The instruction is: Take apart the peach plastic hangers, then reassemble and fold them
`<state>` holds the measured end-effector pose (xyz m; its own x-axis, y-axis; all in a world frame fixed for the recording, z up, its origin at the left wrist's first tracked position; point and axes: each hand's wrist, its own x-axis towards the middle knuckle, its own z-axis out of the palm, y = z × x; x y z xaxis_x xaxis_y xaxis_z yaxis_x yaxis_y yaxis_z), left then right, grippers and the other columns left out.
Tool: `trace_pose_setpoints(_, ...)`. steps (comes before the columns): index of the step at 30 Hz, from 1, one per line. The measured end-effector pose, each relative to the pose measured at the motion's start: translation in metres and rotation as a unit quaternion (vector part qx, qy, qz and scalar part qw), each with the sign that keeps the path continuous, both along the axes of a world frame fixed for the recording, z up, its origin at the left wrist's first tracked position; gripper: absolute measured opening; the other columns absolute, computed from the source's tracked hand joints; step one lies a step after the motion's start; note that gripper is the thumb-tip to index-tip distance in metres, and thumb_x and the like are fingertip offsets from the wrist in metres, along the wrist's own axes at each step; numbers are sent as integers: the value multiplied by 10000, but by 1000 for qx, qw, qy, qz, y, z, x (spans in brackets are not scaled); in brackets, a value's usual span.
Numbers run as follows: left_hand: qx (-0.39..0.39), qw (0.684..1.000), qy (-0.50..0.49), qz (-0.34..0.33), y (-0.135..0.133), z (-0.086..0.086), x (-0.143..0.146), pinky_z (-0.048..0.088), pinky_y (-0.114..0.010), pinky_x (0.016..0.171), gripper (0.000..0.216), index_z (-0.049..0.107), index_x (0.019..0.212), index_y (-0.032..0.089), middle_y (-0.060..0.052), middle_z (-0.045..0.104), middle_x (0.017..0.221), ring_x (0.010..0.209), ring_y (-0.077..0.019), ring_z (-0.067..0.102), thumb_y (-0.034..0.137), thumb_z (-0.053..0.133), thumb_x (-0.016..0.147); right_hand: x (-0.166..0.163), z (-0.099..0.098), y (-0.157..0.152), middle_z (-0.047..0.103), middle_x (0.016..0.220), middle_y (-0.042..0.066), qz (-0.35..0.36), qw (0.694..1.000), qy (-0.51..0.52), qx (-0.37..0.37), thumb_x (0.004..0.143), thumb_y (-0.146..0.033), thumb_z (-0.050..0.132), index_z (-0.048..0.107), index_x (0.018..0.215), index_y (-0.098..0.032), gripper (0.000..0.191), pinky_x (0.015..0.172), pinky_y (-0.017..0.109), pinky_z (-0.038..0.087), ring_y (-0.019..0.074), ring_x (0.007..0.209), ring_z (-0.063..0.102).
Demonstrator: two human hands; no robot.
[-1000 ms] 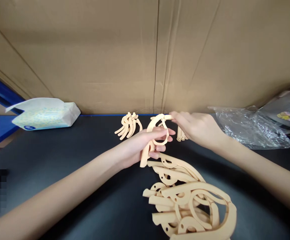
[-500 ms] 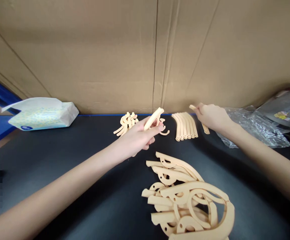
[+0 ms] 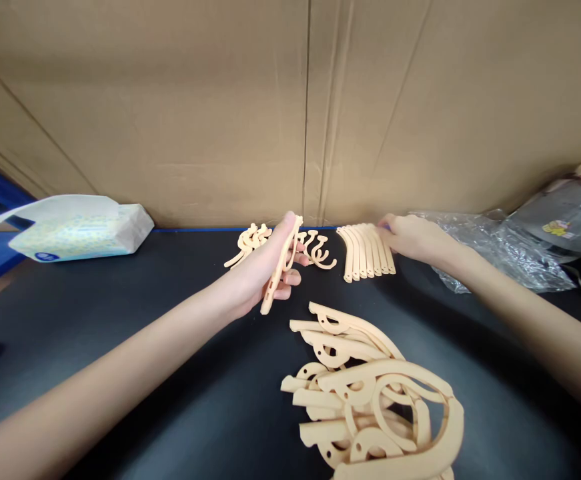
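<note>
My left hand (image 3: pixel 275 267) is closed around a beige plastic hanger piece (image 3: pixel 271 291), a slim curved bar with small slots, tilted upright between thumb and fingers. At the right end of a row of curved beige hanger arms (image 3: pixel 361 252), my right hand (image 3: pixel 410 235) pinches the top of the last arm (image 3: pixel 389 260); its fingertips are partly hidden. Several small beige hooks (image 3: pixel 320 252) lie just beyond my left hand, and a heap of more hooks (image 3: pixel 245 245) is partly covered by it. Nearer to me lies a pile of beige folding hangers (image 3: pixel 375 407).
A tissue pack (image 3: pixel 85 230) sits at the back left of the black tabletop (image 3: pixel 170 400). Crumpled clear plastic (image 3: pixel 510 257) and a clear bag with a yellow sticker (image 3: pixel 560 227) lie at the right. A cardboard wall (image 3: pixel 195 120) stands behind.
My right hand has brought its hanger arm down and left against the row's right end. The left hand has moved slightly left and turned, so the held piece now points down toward me.
</note>
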<state>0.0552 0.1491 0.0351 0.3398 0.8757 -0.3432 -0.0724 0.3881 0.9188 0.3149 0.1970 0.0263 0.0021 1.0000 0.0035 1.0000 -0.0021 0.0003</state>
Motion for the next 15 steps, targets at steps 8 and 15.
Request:
trace_pose_setpoints(8,100,993,63,-11,-8,6,4,524,-252,664,292,577,870,144,-44,658,852,691,-127,638,427,646,853,-60,19,-52,661,776,29,215,857,466,-55,882,-596,487,676,852,-178,460,553,249,423,135,647,576)
trace_pose_setpoints(15,222,972,80,1,-15,22,7,488,-261,773,255,616,876,153,-67,670,987,901,-173,626,386,526,930,-58,31,-59,686,807,27,198,856,473,70,850,-449,620,661,845,-187,266,628,272,463,151,693,603)
